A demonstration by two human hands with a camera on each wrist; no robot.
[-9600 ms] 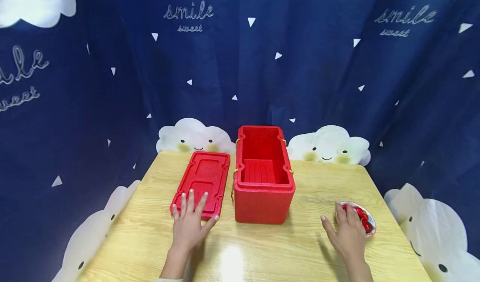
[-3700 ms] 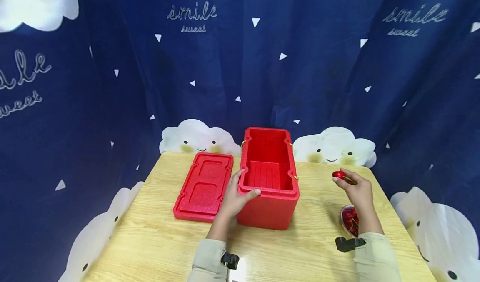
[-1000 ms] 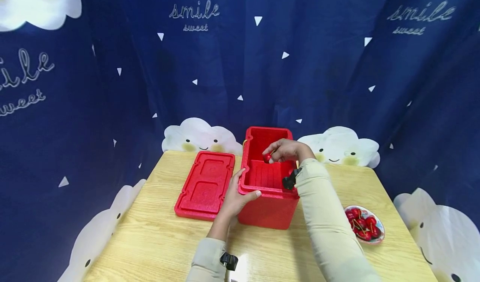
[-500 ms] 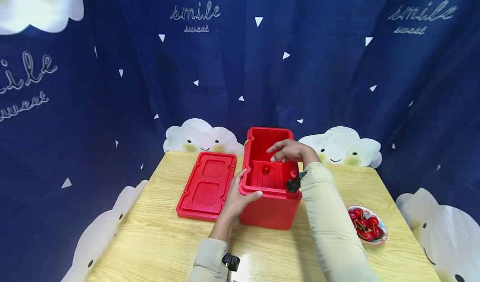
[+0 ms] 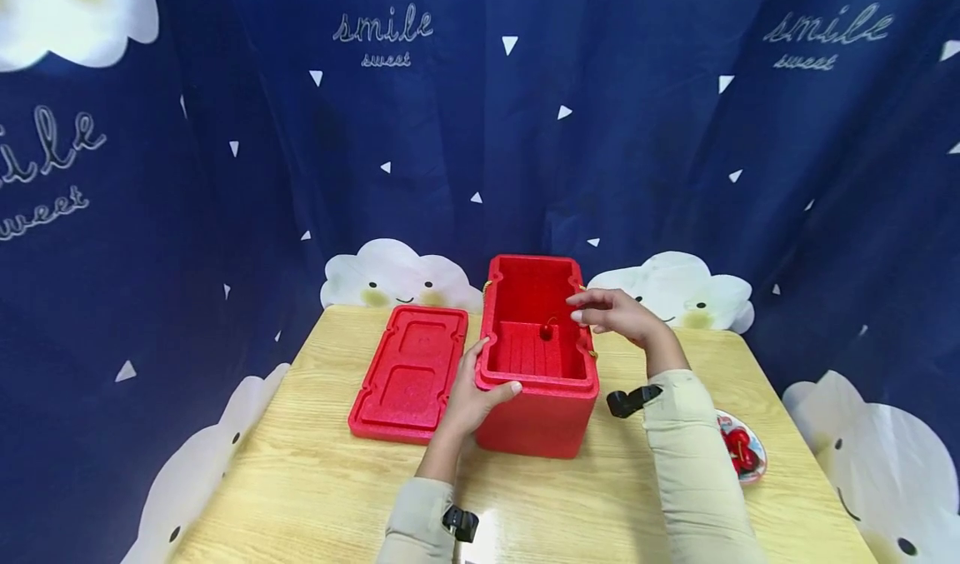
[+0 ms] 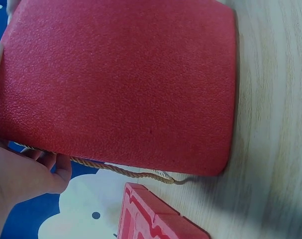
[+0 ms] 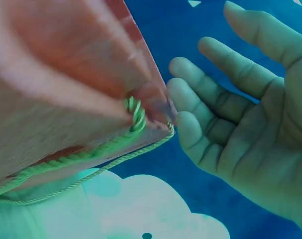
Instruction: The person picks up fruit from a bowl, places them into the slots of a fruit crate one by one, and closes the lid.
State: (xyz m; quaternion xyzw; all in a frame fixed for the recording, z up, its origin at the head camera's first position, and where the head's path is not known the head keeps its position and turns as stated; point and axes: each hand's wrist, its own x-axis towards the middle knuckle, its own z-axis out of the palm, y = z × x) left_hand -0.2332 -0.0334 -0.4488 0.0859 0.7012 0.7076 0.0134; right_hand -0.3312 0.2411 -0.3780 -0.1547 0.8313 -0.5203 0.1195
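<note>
A deep red foam box [image 5: 534, 424], without its lid on, stands on the table. My left hand [image 5: 467, 401] grips its near left corner, thumb across the front and fingers along the side; the left wrist view shows the fingers by the rope handle [image 6: 116, 168]. One red cherry [image 5: 546, 331] with its stem lies on the box floor. Over the box's right rim is my right hand [image 5: 621, 317], holding nothing, fingers loosely bent. At the right, partly behind my sleeve, a small patterned bowl [image 5: 762, 464] holds more cherries [image 5: 741, 447].
The red lid [image 5: 408, 374] lies flat on the wooden table [image 5: 322, 481], left of the box. A blue curtain [image 5: 420, 206] with white clouds hangs close behind and beside the table. Yellow rope handles run along the box's sides.
My right hand took a cherry from the bowl, carried it into the box and let it go; now it has drawn back rightward. My left hand moved from the lid to the box corner.
</note>
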